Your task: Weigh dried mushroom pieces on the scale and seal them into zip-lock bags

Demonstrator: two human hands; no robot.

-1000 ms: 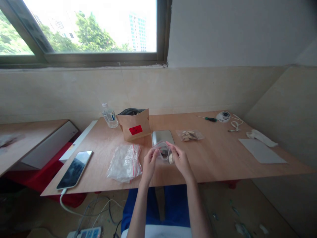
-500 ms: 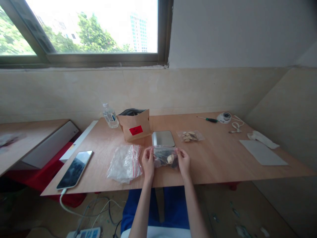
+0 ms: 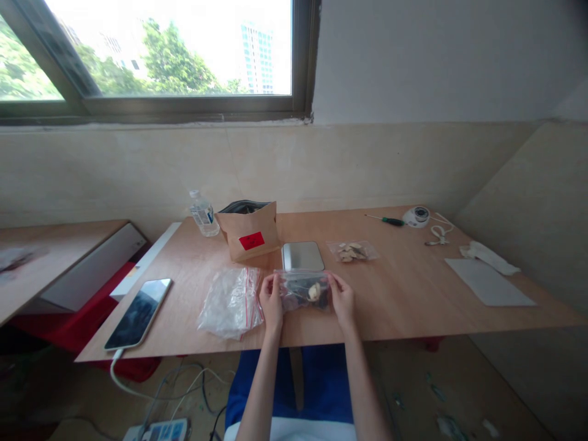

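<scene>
Between my two hands is a clear zip bag (image 3: 298, 293) with dark pieces and one pale lump inside. My left hand (image 3: 272, 303) pinches its upper left edge, and my right hand (image 3: 342, 299) grips the upper right edge. Just beyond the bag lies a flat silver scale (image 3: 303, 255). A stack of clear zip bags (image 3: 229, 304) with red seal lines rests left of my left hand. Farther right, another zip bag (image 3: 353, 252) holds pale flat slices. Behind the stack stands an open brown paper pouch (image 3: 250, 236) with a red label.
A water bottle (image 3: 204, 214) stands at the back left. Nearer on the left, a phone (image 3: 138, 314) lies with a cable attached. A screwdriver (image 3: 392, 222), a white dome camera (image 3: 416, 217) and a white sheet (image 3: 487, 283) are on the right side of the wooden table (image 3: 404, 294).
My left hand has shifted slightly left, drawing the bag's top edge a bit wider. Both hands keep their hold; the other things stay in place.
</scene>
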